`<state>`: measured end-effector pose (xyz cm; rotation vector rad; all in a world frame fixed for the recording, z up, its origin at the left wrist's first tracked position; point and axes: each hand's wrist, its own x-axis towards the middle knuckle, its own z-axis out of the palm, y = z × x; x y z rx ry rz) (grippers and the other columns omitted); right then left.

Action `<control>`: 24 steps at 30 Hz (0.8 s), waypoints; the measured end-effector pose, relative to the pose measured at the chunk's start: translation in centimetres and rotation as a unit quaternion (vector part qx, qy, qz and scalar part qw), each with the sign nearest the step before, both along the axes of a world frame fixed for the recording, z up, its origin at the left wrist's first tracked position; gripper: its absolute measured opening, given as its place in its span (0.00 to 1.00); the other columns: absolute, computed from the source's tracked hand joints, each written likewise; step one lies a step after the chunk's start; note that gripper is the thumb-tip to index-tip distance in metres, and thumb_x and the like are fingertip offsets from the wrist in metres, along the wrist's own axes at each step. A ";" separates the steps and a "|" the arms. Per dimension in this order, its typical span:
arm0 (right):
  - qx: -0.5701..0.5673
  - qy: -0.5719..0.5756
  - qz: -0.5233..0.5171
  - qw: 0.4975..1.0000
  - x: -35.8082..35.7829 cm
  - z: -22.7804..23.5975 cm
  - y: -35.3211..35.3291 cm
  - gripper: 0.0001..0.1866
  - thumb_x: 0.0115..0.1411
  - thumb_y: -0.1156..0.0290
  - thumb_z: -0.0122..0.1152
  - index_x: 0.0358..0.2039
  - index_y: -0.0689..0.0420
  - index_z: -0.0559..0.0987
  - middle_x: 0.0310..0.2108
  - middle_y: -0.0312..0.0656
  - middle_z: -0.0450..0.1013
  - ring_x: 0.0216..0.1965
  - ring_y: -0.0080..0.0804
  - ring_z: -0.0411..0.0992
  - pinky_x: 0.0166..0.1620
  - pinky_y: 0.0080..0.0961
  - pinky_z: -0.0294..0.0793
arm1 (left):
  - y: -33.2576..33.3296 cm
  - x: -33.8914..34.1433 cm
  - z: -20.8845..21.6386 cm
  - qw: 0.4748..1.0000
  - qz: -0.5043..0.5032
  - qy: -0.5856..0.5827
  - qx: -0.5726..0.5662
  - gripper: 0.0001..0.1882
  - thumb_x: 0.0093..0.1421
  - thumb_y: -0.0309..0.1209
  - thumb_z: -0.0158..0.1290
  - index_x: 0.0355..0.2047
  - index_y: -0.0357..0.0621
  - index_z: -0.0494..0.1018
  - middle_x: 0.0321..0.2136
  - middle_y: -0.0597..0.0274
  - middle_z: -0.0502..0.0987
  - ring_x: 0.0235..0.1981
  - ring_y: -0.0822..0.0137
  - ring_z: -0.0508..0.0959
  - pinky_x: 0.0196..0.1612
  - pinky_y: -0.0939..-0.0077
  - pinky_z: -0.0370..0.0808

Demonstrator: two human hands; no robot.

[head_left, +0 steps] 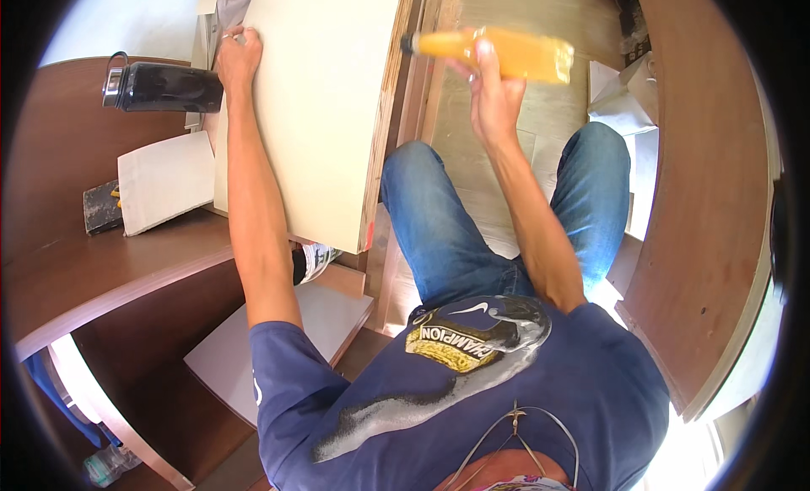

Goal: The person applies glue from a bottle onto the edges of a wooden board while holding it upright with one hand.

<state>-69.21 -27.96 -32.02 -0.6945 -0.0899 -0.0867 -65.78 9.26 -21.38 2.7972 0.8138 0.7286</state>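
Observation:
A yellow-orange bottle with a black tip lies sideways in my right hand, its tip pointing left toward the board's plywood edge; the bottle is slightly blurred. My right fingers wrap around its middle, above the floor. A large cream board with layered plywood edges stands to the left of my knees. At its far left edge, my left hand is closed with the fingers curled, just below a crumpled grey piece of cloth or plastic. What those fingers grip is hidden.
Left of the board, a black flask lies on its side, near a white panel piece and a dark flat tool. Brown wooden panels rise on the right. A clear plastic bottle sits at lower left.

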 end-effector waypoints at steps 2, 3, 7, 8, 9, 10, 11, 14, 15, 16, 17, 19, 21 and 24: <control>0.012 0.014 0.016 1.000 -2.9 0.9 -0.3 0.12 0.66 0.69 0.54 0.47 0.60 0.73 0.45 0.43 0.73 0.45 0.35 0.74 0.47 0.42 0.79 | 0.3 -0.1 0.0 1.000 0.004 0.003 0.000 0.27 0.57 0.50 0.48 0.49 0.45 0.74 0.46 0.40 0.76 0.50 0.44 0.75 0.54 0.59 0.68; 0.018 0.021 0.023 0.999 -3.6 1.1 -0.4 0.12 0.66 0.69 0.54 0.47 0.60 0.73 0.45 0.42 0.73 0.45 0.35 0.74 0.47 0.43 0.79 | 0.3 -0.1 0.1 1.000 0.005 0.005 0.001 0.27 0.57 0.49 0.48 0.49 0.45 0.74 0.46 0.40 0.76 0.50 0.44 0.75 0.53 0.59 0.69; 0.015 -0.009 -0.006 1.000 1.0 -0.1 -0.6 0.13 0.66 0.69 0.53 0.48 0.60 0.72 0.45 0.44 0.73 0.46 0.36 0.74 0.47 0.42 0.79 | -0.9 1.0 0.1 1.000 -0.007 0.004 0.002 0.26 0.57 0.49 0.48 0.49 0.44 0.74 0.45 0.40 0.77 0.49 0.44 0.75 0.53 0.59 0.69; 0.021 -0.018 -0.001 1.000 1.8 -0.2 -0.4 0.13 0.66 0.69 0.53 0.48 0.60 0.72 0.46 0.45 0.73 0.46 0.36 0.74 0.47 0.42 0.79 | -0.7 0.9 0.2 1.000 -0.004 0.008 0.007 0.26 0.56 0.48 0.47 0.49 0.45 0.73 0.45 0.40 0.77 0.49 0.44 0.75 0.53 0.58 0.69; 0.026 -0.028 0.004 0.999 2.2 -0.4 -0.3 0.13 0.66 0.69 0.53 0.49 0.60 0.71 0.46 0.45 0.72 0.47 0.37 0.74 0.47 0.42 0.79 | -0.6 0.8 0.2 1.000 -0.001 0.012 0.012 0.26 0.56 0.48 0.47 0.49 0.45 0.73 0.45 0.40 0.77 0.50 0.43 0.75 0.53 0.58 0.69; 0.015 -0.014 0.008 1.000 1.6 -0.9 -0.4 0.13 0.66 0.68 0.53 0.49 0.60 0.71 0.46 0.46 0.72 0.47 0.36 0.74 0.47 0.42 0.79 | -0.5 0.9 0.2 1.000 -0.005 0.011 0.011 0.26 0.56 0.48 0.47 0.49 0.45 0.73 0.45 0.40 0.77 0.50 0.43 0.75 0.53 0.57 0.69; 0.005 -0.001 0.019 1.000 -0.1 -0.6 -0.2 0.13 0.66 0.68 0.53 0.49 0.59 0.71 0.47 0.46 0.72 0.47 0.36 0.74 0.47 0.42 0.79 | 0.0 0.3 0.3 1.000 -0.002 0.010 0.011 0.26 0.56 0.48 0.47 0.49 0.45 0.73 0.45 0.40 0.77 0.49 0.44 0.75 0.53 0.57 0.69; -0.008 0.020 0.061 0.998 -3.6 -0.5 -1.5 0.14 0.66 0.67 0.52 0.50 0.59 0.71 0.48 0.47 0.72 0.47 0.37 0.74 0.47 0.42 0.79 | -0.4 0.3 -0.1 1.000 -0.005 0.002 -0.001 0.26 0.56 0.48 0.47 0.49 0.45 0.73 0.45 0.40 0.77 0.49 0.44 0.75 0.53 0.57 0.69; -0.005 0.025 0.080 0.996 -4.3 -0.6 -1.9 0.14 0.67 0.66 0.53 0.50 0.58 0.71 0.48 0.47 0.72 0.47 0.37 0.74 0.47 0.42 0.79 | -0.4 0.2 -0.1 1.000 -0.003 0.000 -0.004 0.26 0.56 0.48 0.47 0.49 0.45 0.73 0.45 0.40 0.77 0.49 0.44 0.75 0.53 0.57 0.69; 0.024 0.043 0.093 0.994 -4.6 -0.5 -2.1 0.15 0.66 0.65 0.53 0.50 0.58 0.71 0.48 0.47 0.72 0.48 0.38 0.74 0.47 0.43 0.79 | -0.3 0.1 0.1 1.000 -0.005 -0.001 0.002 0.26 0.56 0.48 0.47 0.49 0.46 0.73 0.44 0.40 0.77 0.49 0.44 0.75 0.53 0.57 0.69; 0.049 0.061 0.106 0.991 -4.8 -0.1 -2.5 0.15 0.66 0.64 0.53 0.50 0.57 0.70 0.48 0.48 0.72 0.48 0.38 0.73 0.47 0.43 0.79 | -0.2 0.0 0.2 1.000 -0.006 -0.001 0.004 0.26 0.56 0.48 0.47 0.49 0.46 0.73 0.44 0.39 0.77 0.49 0.44 0.75 0.53 0.57 0.69; 0.085 0.087 0.128 0.984 -4.9 0.3 -2.9 0.16 0.66 0.63 0.54 0.50 0.57 0.70 0.48 0.48 0.72 0.49 0.38 0.73 0.48 0.43 0.78 | 0.0 -0.1 0.3 1.000 -0.004 -0.001 0.008 0.26 0.56 0.48 0.47 0.49 0.46 0.73 0.44 0.39 0.77 0.49 0.44 0.75 0.52 0.57 0.70; 0.107 0.101 0.141 0.979 -4.8 0.4 -3.3 0.16 0.66 0.61 0.55 0.50 0.56 0.70 0.48 0.48 0.72 0.50 0.38 0.72 0.49 0.44 0.78 | -0.3 0.3 0.1 1.000 -0.007 -0.004 0.010 0.26 0.56 0.48 0.47 0.49 0.46 0.73 0.44 0.40 0.77 0.49 0.44 0.76 0.52 0.58 0.70; 0.113 0.104 0.145 0.977 -5.0 0.5 -3.1 0.16 0.66 0.61 0.55 0.50 0.55 0.70 0.48 0.47 0.72 0.49 0.37 0.73 0.49 0.45 0.78 | -0.7 0.0 0.2 1.000 0.000 0.004 0.005 0.27 0.56 0.49 0.47 0.49 0.46 0.73 0.44 0.40 0.77 0.48 0.45 0.76 0.52 0.58 0.70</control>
